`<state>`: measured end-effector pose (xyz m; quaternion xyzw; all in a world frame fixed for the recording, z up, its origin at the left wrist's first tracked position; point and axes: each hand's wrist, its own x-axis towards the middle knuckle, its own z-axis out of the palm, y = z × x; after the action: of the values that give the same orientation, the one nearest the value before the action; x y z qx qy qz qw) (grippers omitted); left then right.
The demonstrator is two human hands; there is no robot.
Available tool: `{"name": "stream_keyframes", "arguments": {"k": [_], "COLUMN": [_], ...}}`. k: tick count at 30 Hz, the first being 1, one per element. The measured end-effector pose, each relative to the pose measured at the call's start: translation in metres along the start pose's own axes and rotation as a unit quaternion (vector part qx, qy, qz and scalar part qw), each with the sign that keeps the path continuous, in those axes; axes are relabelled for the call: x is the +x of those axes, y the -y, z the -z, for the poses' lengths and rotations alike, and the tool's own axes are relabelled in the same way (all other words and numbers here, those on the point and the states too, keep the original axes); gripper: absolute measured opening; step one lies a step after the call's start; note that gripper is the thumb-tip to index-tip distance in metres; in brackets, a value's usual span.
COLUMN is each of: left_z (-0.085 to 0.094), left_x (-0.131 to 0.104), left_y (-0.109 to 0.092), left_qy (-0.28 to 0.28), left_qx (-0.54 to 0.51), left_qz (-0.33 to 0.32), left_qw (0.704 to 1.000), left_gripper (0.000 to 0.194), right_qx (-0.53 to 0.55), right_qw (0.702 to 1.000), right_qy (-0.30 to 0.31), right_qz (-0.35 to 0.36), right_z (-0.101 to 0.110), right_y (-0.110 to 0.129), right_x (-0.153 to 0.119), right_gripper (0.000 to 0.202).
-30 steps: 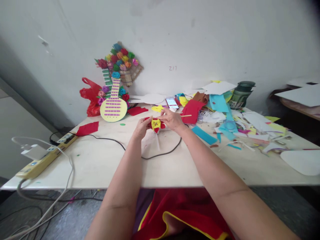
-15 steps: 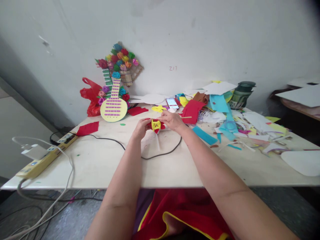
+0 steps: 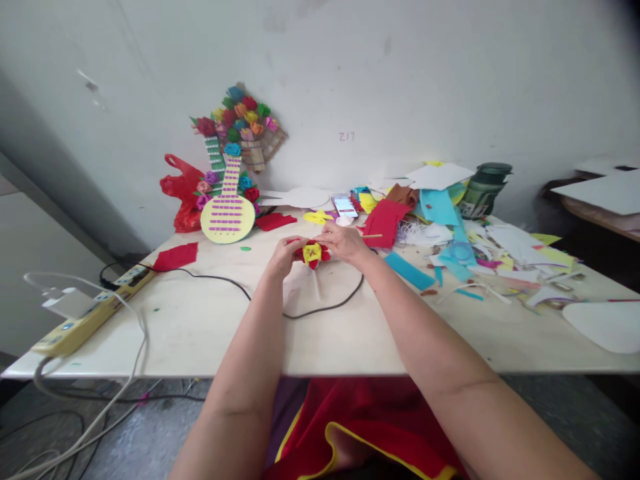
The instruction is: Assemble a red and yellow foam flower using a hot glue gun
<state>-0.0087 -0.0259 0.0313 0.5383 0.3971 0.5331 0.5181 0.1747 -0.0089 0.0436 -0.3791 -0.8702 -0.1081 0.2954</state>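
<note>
A small crepe-paper flower [image 3: 313, 253], yellow in the middle with red petals around it, is held above the table between my two hands. The fingers of my left hand [image 3: 285, 256] are closed on its left petals. From the other side, my right hand [image 3: 343, 241] pinches the upper right of the flower with thumb and finger. A thin wooden stick [image 3: 373, 236] juts out to the right from behind my right hand; its other end is hidden. Below the flower lies a pale, translucent stick [image 3: 317, 287], partly covered by the petals.
A black cable [image 3: 325, 311] loops across the table in front of my hands from the yellow power strip [image 3: 95, 313]. Paper scraps [image 3: 515, 247], a phone [image 3: 345, 206] and a green bottle [image 3: 484, 192] are to the right. A flower-decorated paper instrument [image 3: 229, 220] stands at the back left.
My hands stay almost in place around the flower. The right fingers have shifted very slightly at its petals, and the wooden stick has moved a touch with them.
</note>
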Motion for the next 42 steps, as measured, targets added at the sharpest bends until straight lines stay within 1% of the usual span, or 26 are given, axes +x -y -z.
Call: {"name": "stream_keyframes", "arguments": {"k": [4, 11, 21, 29, 36, 39, 42], "left_z": [-0.0007, 0.0004, 0.0017, 0.0023, 0.0022, 0.0039, 0.0093], "left_x": [0.0015, 0.0044, 0.0020, 0.0004, 0.0017, 0.0034, 0.0064], "left_y": [0.0009, 0.0031, 0.0021, -0.0011, 0.0008, 0.0031, 0.0060], "left_qy": [-0.018, -0.020, 0.011, 0.027, 0.015, 0.000, -0.023], "left_qx": [-0.010, -0.022, -0.030, -0.035, -0.035, -0.027, -0.027], "left_qz": [0.008, 0.015, 0.005, 0.008, 0.022, 0.016, 0.004], "left_qw": [1.000, 0.999, 0.999, 0.999, 0.999, 1.000, 0.999], "left_gripper": [0.035, 0.036, 0.036, 0.044, 0.045, 0.044, 0.045], "right_qx": [0.004, 0.018, 0.008, 0.008, 0.024, 0.027, 0.006], "right_qw": [1.000, 1.000, 1.000, 1.000, 0.999, 0.998, 0.993], "right_qy": [-0.002, -0.014, -0.020, -0.026, -0.025, -0.051, -0.113], "right_qz": [-0.005, -0.013, -0.019, -0.013, 0.003, 0.026, 0.032], "right_z": [0.0005, -0.0032, -0.0036, -0.0059, -0.0074, -0.0051, 0.0000], "right_y": [0.0024, -0.0007, -0.0026, -0.0046, -0.0052, -0.0037, 0.0011], "right_x": [-0.0001, -0.0001, -0.0013, -0.0008, -0.0006, 0.0003, -0.0002], "right_gripper": [0.027, 0.028, 0.027, 0.028, 0.029, 0.031, 0.030]}}
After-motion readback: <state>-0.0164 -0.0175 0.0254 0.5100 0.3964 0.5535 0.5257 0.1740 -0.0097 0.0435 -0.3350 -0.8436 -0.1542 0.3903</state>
